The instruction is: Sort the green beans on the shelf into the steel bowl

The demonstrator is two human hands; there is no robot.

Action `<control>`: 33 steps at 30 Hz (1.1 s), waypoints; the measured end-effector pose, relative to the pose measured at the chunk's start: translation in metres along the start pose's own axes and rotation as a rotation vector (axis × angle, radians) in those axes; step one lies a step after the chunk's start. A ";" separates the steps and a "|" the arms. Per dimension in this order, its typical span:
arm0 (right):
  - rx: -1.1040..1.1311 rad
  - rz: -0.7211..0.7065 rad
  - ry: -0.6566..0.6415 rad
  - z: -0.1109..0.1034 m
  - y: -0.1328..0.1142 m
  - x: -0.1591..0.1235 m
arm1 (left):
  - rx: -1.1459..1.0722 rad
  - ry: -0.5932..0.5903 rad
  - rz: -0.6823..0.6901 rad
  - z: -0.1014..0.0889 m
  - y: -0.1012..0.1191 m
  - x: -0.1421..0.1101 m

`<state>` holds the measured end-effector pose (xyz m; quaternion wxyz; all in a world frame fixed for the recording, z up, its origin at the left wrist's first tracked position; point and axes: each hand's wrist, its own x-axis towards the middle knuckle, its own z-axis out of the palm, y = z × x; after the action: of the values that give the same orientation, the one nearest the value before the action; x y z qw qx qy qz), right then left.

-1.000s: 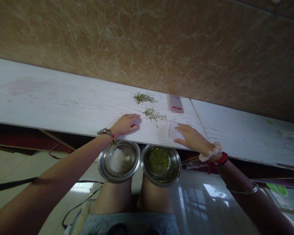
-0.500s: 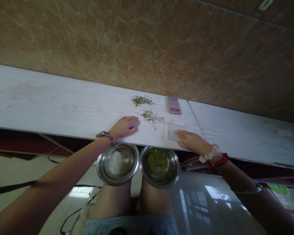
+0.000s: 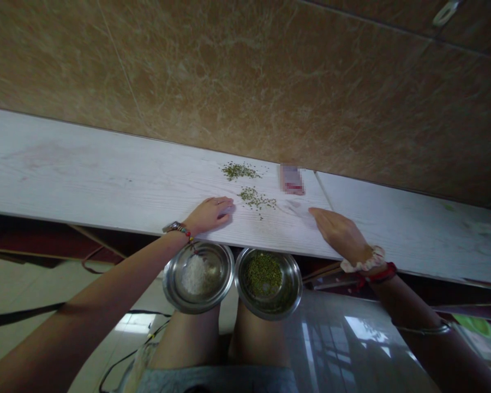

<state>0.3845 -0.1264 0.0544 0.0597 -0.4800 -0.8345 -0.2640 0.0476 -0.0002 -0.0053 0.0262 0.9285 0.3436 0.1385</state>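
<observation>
My left hand (image 3: 210, 214) lies palm down on the white tabletop (image 3: 147, 180), fingers stretched out and holding nothing. Just beyond its fingertips is a loose scatter of green mung beans (image 3: 256, 197). A denser patch of mung beans (image 3: 239, 171) lies behind that. My right hand (image 3: 337, 232) is at the right, near the front edge, with fingers pressed together and pointing left. What it holds, if anything, is hidden. Below the edge, a steel bowl of mung beans (image 3: 288, 303) stands beside a steel bowl with white grains (image 3: 172, 295).
A blurred flat packet (image 3: 292, 179) lies at the back of the tabletop, against the brown marbled wall (image 3: 229, 71). A seam crosses the top right of it. Both bowls are above my knees (image 3: 259, 338). A dark cable (image 3: 123, 355) runs at the lower left.
My right hand has moved right, away from the beans, and turned more edge-on. The translucent sheet at its fingers no longer shows. My left hand has stayed in place.
</observation>
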 end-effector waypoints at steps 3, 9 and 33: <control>0.030 0.083 0.029 0.002 0.001 0.003 | -0.005 -0.005 -0.002 0.000 0.000 0.000; 0.055 0.129 0.047 0.014 -0.001 0.013 | -0.003 -0.002 -0.011 -0.001 0.001 -0.001; 0.064 0.015 -0.004 0.007 -0.016 0.010 | -0.017 -0.001 0.002 0.001 -0.001 -0.001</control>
<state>0.3669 -0.1215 0.0459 0.0754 -0.4844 -0.8391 -0.2358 0.0467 0.0000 -0.0069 0.0343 0.9285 0.3417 0.1411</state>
